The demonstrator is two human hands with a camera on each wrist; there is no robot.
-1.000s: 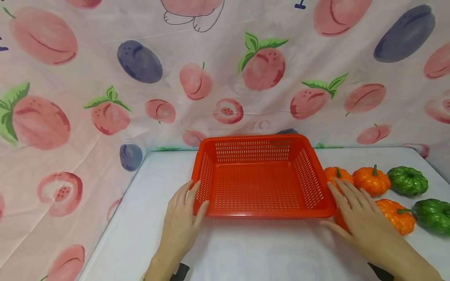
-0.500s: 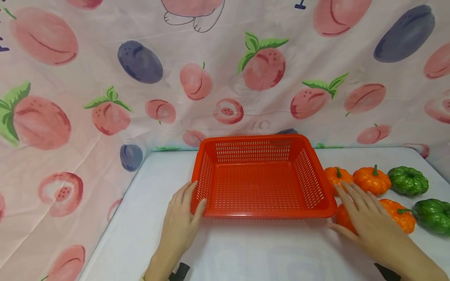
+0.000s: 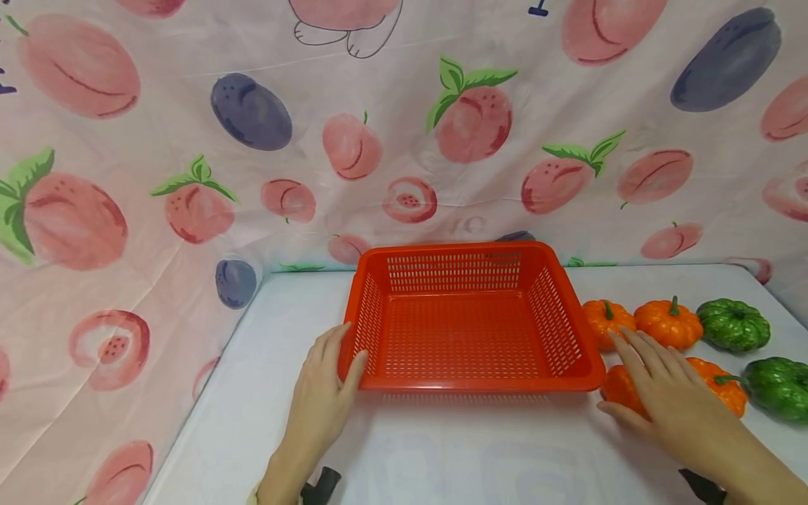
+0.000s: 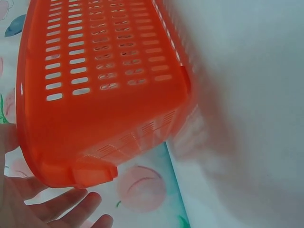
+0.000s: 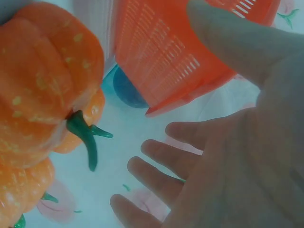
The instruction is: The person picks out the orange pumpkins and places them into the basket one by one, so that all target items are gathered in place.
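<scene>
An empty red plastic basket (image 3: 473, 385) with slotted walls sits on the white table. My left hand (image 3: 322, 400) is at its front left corner, fingers and thumb loosely apart around the rim; the left wrist view shows the fingertips right beside the basket corner (image 4: 95, 118). My right hand (image 3: 669, 400) is off the basket's right side, fingers spread and holding nothing. It overlaps a small orange pumpkin (image 3: 618, 390) and part of another orange pumpkin (image 3: 722, 393) in the head view. Close by in the right wrist view is a speckled orange pumpkin (image 5: 42, 76) with a green stem.
Two more orange pumpkins (image 3: 668, 324) stand behind my right hand, close to the basket's right wall. Farther right are two green pumpkins (image 3: 732, 325). A fruit-printed cloth (image 3: 379, 175) hangs along the table's back and left side.
My right hand has drawn away from the basket rim to the right, over the orange pumpkins. The left hand has slid slightly left off the rim. The basket stays in place.
</scene>
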